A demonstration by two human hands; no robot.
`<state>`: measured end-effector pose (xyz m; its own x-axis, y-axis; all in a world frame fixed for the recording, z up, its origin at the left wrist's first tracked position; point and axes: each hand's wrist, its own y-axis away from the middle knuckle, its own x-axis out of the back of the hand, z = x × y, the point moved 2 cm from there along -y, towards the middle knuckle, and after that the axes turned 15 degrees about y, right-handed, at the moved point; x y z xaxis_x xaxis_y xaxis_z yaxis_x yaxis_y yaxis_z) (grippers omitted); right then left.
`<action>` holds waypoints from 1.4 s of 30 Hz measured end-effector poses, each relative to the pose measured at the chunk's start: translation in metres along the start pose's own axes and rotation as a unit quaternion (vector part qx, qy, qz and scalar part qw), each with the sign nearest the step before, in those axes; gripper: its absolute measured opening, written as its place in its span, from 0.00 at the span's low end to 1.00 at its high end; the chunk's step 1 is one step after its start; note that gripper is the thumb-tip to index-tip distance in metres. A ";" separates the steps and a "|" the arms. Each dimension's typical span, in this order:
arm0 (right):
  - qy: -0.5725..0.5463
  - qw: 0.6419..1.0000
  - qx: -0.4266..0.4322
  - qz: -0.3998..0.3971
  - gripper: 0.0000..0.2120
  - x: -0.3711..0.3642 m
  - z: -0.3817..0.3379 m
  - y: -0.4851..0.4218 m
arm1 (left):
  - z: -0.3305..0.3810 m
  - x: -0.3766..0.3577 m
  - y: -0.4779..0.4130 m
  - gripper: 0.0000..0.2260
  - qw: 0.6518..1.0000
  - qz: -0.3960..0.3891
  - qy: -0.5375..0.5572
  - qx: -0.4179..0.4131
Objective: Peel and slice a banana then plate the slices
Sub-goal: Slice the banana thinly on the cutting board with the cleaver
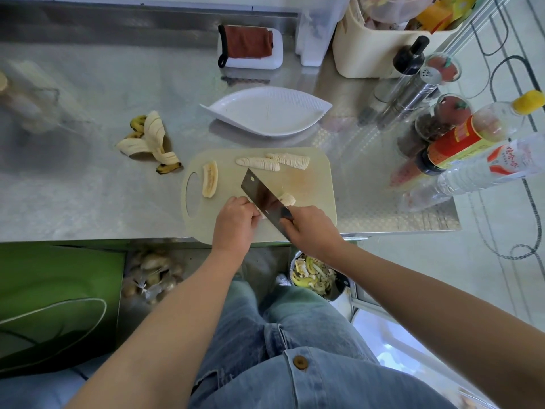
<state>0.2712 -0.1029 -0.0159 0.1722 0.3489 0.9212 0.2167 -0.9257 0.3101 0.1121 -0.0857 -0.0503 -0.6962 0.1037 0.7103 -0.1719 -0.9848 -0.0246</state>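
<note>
On the beige cutting board my right hand grips the handle of a cleaver. Its blade stands on a banana piece, whose sliced end shows to the right of the blade. My left hand curls over the uncut end of that piece, left of the blade. Two rows of thin slices lie at the board's far side. A banana half, cut face up, lies at the board's left. A white leaf-shaped plate sits beyond the board, with nothing on it.
A banana peel lies on the steel counter left of the board. Bottles and spice jars crowd the right side. A cloth on a white dish sits at the back. Below the counter edge stands a bin with peelings.
</note>
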 end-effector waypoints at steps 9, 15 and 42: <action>-0.006 1.000 -0.010 -0.028 0.10 -0.005 -0.001 0.001 | -0.003 -0.002 -0.001 0.02 1.000 -0.002 -0.004 0.002; -0.015 0.999 -0.018 -0.022 0.12 -0.011 0.002 -0.001 | -0.003 -0.002 -0.001 0.02 1.000 -0.003 -0.007 0.002; 0.008 1.000 -0.002 -0.027 0.11 -0.004 0.000 -0.002 | -0.004 -0.003 -0.002 0.02 1.000 -0.002 -0.011 -0.002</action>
<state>0.2698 -0.1026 -0.0201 0.1448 0.3966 0.9065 0.2219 -0.9058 0.3609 0.1118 -0.0832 -0.0555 -0.6800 0.1037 0.7258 -0.1764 -0.9840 -0.0247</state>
